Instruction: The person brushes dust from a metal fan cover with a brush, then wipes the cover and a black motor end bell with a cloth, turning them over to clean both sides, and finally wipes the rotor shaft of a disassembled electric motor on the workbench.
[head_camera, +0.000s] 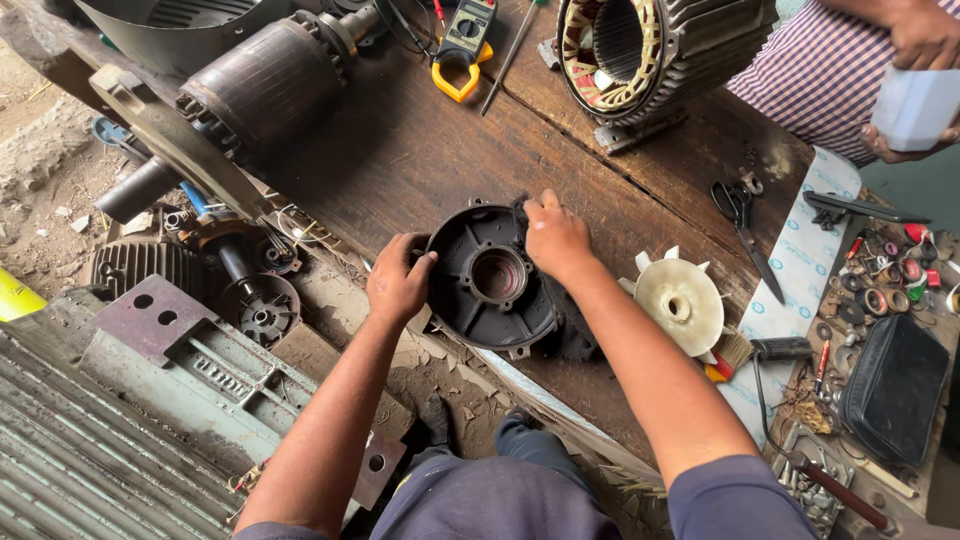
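A black round motor end cover (488, 285) with a central bearing hole lies at the front edge of a dark wooden bench (420, 150). My left hand (397, 280) grips its left rim. My right hand (556, 238) presses a dark rag (520, 208) against its upper right rim. More dark cloth (575, 335) lies under the cover's right side.
A cream plastic fan (682, 300) lies right of the cover, with scissors (742, 215) beyond it. A motor rotor (265, 85), a yellow clamp meter (463, 45) and a wound stator housing (640, 50) sit at the back. Another person (850, 70) holds a white container at top right. Small parts litter the right side.
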